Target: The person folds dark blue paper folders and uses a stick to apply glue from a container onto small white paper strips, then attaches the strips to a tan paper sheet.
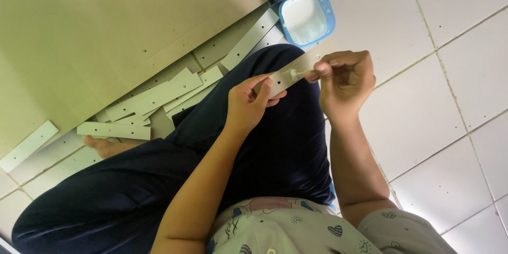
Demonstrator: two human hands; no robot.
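Seated on the tiled floor (423, 100), legs folded in dark trousers (275, 143); my left hand (247, 103) grips one end of a pale cardboard strip (288, 75), thumb on top and the other fingers curled beneath, so the strip is pinched flat between them; the strip runs up and to the right, over my knee, towards my right hand (346, 79); that hand's thumb and forefinger are pressed together on a small stick (296, 74), its tip white and touching the face of the strip near a punched hole — the remaining fingers are folded into the palm. Just beyond the knee, a square blue dish (307, 17) sits on the floor, filled with white paste; it lies near the far end of the strip but apart from it. To the left, a heap of loose strips (153, 98) of the same pale card, each with small holes, lies overlapping on the floor; one more strip (27, 145) lies by itself further left. Above the heap a large sheet of tan cardboard (106, 32) covers much of the floor — its lower edge overlaps some of the loose strips. My bare foot (106, 147) shows beside the heap.
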